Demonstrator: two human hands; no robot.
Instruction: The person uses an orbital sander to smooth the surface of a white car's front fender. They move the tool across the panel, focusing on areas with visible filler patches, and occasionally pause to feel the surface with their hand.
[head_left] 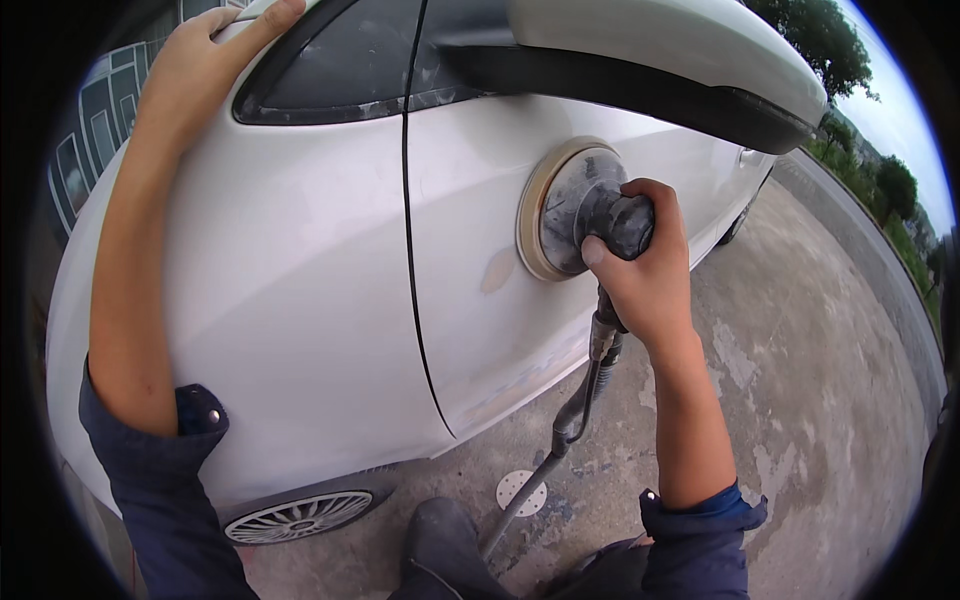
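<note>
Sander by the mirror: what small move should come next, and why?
I'd probably ease the sander slightly down and left, over the tan patch on the door. That patch lies uncovered just beside the pad's lower-left edge, and the right hand has a firm-looking grip on the knob.
</note>
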